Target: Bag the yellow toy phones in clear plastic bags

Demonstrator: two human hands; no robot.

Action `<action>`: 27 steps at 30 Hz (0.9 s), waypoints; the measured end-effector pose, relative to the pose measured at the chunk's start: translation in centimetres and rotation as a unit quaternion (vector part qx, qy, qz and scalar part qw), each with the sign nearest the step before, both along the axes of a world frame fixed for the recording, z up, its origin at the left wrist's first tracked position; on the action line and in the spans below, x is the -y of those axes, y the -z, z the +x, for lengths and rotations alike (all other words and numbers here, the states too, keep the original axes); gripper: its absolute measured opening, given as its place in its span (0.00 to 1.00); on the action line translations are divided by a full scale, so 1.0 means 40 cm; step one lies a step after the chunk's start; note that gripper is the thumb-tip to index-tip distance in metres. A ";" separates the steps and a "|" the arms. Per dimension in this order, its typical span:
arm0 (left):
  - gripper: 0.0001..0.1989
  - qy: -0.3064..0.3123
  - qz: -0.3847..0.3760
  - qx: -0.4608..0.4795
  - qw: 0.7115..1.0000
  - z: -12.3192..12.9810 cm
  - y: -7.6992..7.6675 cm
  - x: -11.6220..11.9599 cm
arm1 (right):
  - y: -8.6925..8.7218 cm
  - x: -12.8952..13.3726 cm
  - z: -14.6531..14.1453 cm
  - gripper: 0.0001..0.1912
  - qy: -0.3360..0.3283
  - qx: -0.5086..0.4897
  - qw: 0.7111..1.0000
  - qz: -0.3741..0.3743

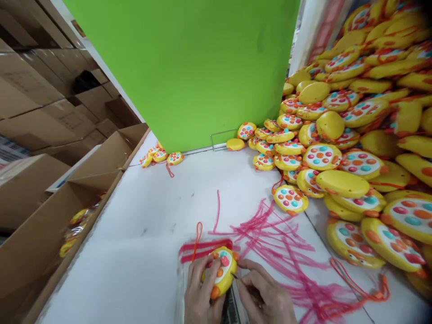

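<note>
My left hand [199, 294] grips a yellow animal-shaped toy [227, 281] with a white face of coloured round buttons. Its fingers lie over the button side. In my right hand [266, 294] is a thin dark pointed tool [234, 275], pinched between the fingertips. The tip meets the toy's right edge; whether it goes in, I cannot tell. An orange cord loop [198, 231] stands up beyond my left fingers. Beneath both hands lies a clear shallow tray [180, 281] with dark contents, mostly hidden, and red strips [205, 247] lie at its far edge.
A large pile of similar yellow toys [344, 182] fills the right side. A few more toys [160, 155] sit at the far left, by a green panel [202, 67]. Pink strokes [270, 229] mark the white table [135, 243]. Cardboard boxes [37, 193] stand left; an orange cord [367, 294] lies right.
</note>
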State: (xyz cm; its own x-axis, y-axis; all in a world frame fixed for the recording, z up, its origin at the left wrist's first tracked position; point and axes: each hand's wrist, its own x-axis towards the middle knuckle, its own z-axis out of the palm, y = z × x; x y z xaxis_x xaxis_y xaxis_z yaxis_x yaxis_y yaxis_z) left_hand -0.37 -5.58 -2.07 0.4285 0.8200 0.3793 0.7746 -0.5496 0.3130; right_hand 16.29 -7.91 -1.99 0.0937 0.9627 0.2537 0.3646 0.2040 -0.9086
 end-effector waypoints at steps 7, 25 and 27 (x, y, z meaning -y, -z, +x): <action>0.25 0.004 -0.004 -0.004 1.000 -0.001 -0.004 -0.003 | -0.011 -0.005 0.007 0.09 -0.012 0.003 1.000 0.013; 0.22 -0.016 -0.006 0.012 1.000 -0.005 -0.010 0.001 | -0.021 -0.023 0.020 0.08 -0.056 0.030 0.998 0.026; 0.21 -0.024 -0.002 0.010 1.000 -0.006 -0.010 0.001 | -0.021 -0.022 0.018 0.08 -0.050 0.027 0.998 0.021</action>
